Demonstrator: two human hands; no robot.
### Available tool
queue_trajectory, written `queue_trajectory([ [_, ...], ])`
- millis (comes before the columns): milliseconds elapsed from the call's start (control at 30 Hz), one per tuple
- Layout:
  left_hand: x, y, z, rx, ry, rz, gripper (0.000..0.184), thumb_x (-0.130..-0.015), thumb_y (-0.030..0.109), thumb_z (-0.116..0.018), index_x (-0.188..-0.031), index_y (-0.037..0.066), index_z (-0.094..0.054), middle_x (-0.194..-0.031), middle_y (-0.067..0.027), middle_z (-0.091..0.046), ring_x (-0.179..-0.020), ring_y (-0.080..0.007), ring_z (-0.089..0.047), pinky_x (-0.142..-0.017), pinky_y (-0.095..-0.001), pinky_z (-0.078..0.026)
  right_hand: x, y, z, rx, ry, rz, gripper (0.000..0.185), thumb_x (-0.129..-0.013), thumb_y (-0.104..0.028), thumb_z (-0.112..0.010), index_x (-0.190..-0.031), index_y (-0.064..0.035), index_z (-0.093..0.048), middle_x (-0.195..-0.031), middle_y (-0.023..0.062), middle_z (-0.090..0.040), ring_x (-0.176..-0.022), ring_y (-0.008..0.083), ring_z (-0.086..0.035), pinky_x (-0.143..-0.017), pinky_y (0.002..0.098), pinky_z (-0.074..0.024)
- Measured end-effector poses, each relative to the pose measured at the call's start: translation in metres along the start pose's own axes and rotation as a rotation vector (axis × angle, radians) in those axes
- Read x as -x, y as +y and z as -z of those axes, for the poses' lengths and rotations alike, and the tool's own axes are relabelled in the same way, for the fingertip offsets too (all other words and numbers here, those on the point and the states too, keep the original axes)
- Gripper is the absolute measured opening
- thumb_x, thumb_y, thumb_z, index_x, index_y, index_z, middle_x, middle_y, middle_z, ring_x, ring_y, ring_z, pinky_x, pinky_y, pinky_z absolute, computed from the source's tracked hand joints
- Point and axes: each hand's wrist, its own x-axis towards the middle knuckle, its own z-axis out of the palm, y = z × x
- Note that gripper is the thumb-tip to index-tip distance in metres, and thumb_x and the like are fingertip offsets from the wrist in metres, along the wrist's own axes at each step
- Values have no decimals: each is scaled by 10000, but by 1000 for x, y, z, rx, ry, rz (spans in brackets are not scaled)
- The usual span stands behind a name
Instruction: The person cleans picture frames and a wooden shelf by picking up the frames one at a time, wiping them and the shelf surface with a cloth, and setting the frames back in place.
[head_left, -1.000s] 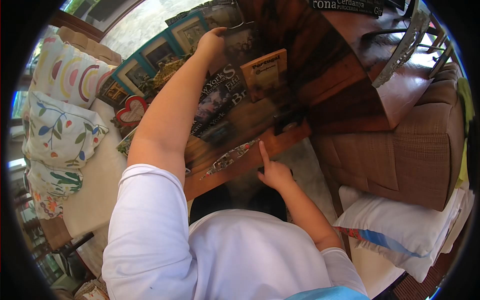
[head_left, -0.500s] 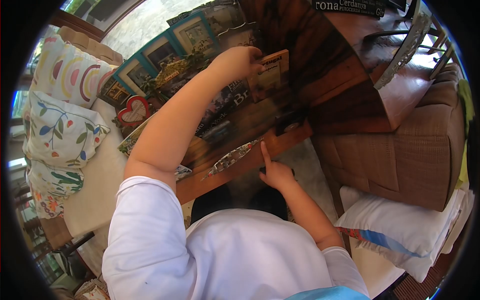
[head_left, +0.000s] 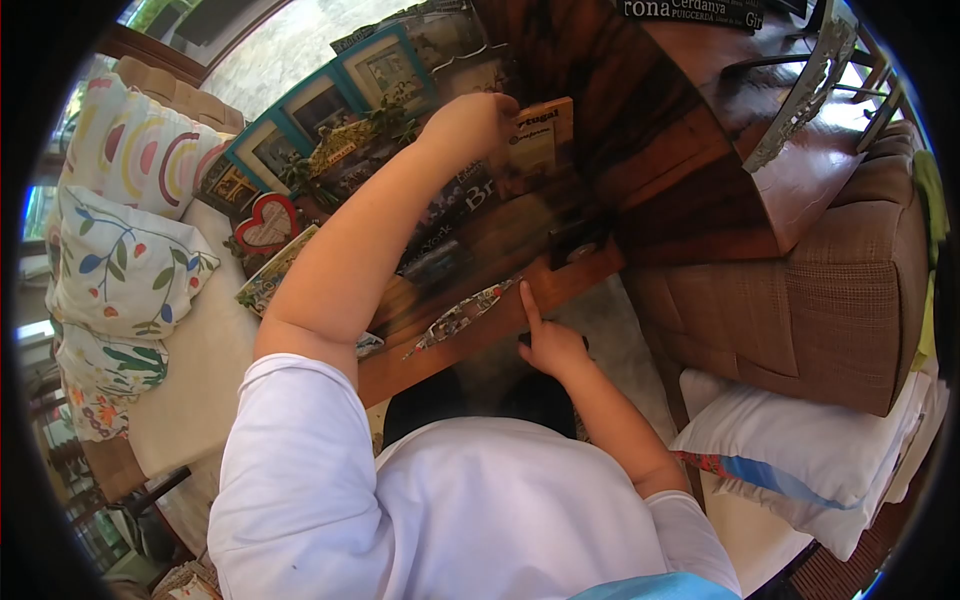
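My left hand (head_left: 468,130) reaches across the dark wooden table, its fingers curled at the left edge of a wooden frame (head_left: 545,140) with "Portugal" lettering, which stands upright. My right hand (head_left: 555,348) is at the table's front edge, index finger stretched out and touching the wood. The other fingers are partly hidden, and something dark beside them is unclear. Left of that fingertip lies a long, pointed, mosaic-patterned dish (head_left: 465,318). Black signs with city names (head_left: 480,195) stand under and beyond my left forearm.
Teal photo frames (head_left: 320,105) and a red heart ornament (head_left: 267,222) stand at the table's far left. Patterned cushions (head_left: 130,260) rest on a pale sofa at left. A brown padded seat (head_left: 790,320) and white cushions (head_left: 800,440) are at right.
The view has shifted slightly. My left hand has moved a little at the edge of the Portugal frame, showing more of its lettering. My right hand stays in place.
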Motion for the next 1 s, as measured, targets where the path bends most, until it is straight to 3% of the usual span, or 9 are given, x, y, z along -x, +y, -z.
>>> queue_trajectory([
  [67,6,7,0,-62,27,15,291,-822,226,-592,-1079,93,-627,-1018,-134,-649,-918,-272,-631,-784,-346,-497,0,0,0,2,2,-3,1057,-740,-270,-670,-1438,-155,116,-780,217,-638,-697,378,-623,-639,448,-505],
  [167,23,23,9,-208,317,-174,270,-826,198,-592,-1075,100,-629,-1053,-136,-618,-923,-275,-616,-783,-342,-489,-1,0,1,-8,14,0,1056,-740,-274,-669,-1438,-154,114,-781,217,-637,-701,384,-621,-646,453,-502],
  [233,50,63,39,202,243,-287,251,-823,135,-588,-1067,107,-637,-1007,-105,-605,-842,-253,-604,-752,-331,-485,-1,0,0,-33,28,17,1055,-740,-277,-669,-1438,-151,113,-783,222,-636,-707,389,-620,-650,458,-499],
  [267,71,85,57,441,162,-394,250,-810,78,-582,-1050,110,-645,-893,-71,-598,-764,-209,-576,-712,-296,-475,-1,2,-3,-17,57,31,1036,-740,-265,-649,-1440,-158,107,-784,221,-637,-703,384,-622,-648,460,-501],
  [333,108,118,86,823,42,-617,252,-788,75,-573,-1018,123,-662,-815,-90,-608,-749,-234,-572,-703,-338,-474,-2,6,-8,-2,69,36,1012,-741,-247,-623,-1442,-170,103,-785,221,-639,-697,378,-625,-646,463,-503],
  [433,140,142,95,1047,-62,-789,245,-797,77,-567,-1025,110,-651,-823,-85,-603,-754,-220,-563,-703,-327,-465,-6,0,2,-16,-57,-75,1021,-743,-248,-627,-1439,-179,116,-787,232,-636,-702,383,-624,-651,460,-504],
  [733,161,148,88,1157,-14,-836,229,-827,84,-548,-1044,71,-620,-848,-69,-586,-767,-176,-535,-705,-292,-438,1,-4,5,14,-30,-47,1068,-746,-267,-667,-1429,-188,150,-806,219,-642,-737,384,-627,-677,453,-507],
  [967,179,129,110,1097,120,-773,223,-851,89,-533,-1059,41,-596,-867,-56,-574,-777,-142,-513,-705,-265,-417,-1,-8,6,84,-80,-133,1064,-751,-284,-650,-1425,-212,169,-848,221,-646,-760,391,-625,-703,467,-501],
  [1000,182,121,115,1082,152,-744,222,-854,90,-531,-1061,37,-593,-870,-55,-572,-779,-137,-510,-706,-261,-414,1,-5,8,8,-30,-66,1042,-751,-278,-644,-1434,-227,141,-860,219,-648,-773,396,-622,-709,458,-498],
])
